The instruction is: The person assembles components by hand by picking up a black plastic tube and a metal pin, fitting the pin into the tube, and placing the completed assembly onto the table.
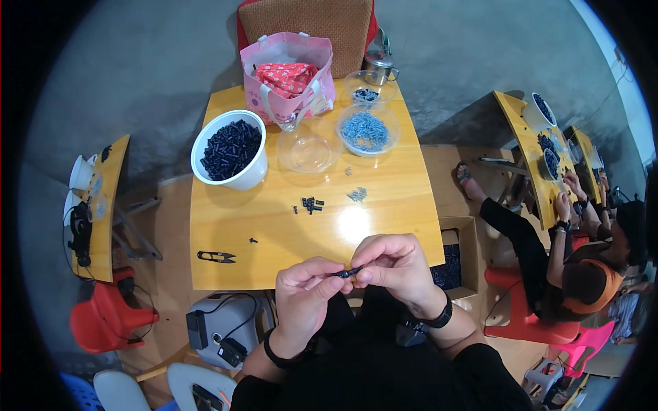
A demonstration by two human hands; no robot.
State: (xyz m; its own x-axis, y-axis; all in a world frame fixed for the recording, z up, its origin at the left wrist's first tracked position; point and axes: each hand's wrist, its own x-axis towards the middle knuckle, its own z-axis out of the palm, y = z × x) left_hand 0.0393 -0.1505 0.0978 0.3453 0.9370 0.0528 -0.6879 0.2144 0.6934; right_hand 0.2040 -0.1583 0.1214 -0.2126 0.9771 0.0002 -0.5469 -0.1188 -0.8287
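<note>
A small black cylindrical plastic part [347,272] is held at the table's near edge. My left hand [308,291] pinches its left end, and my right hand [396,269] grips the other end between thumb and fingers. The fingers cover part of it, so its exact kind does not show. Beyond my hands lie a little cluster of black parts [312,205] and a small pile of silvery pins or screws [357,194]. One tiny dark piece [253,240] lies alone to the left. Black thread snips [216,257] rest near the left edge.
A white bucket [258,168] holds many black parts. Beside it are a clear bowl [308,152], a bowl of silvery-blue pieces [367,130], and a pink bag [263,109]. An open cardboard box [469,264] sits right of the table. Another person [582,288] works at a table farther right.
</note>
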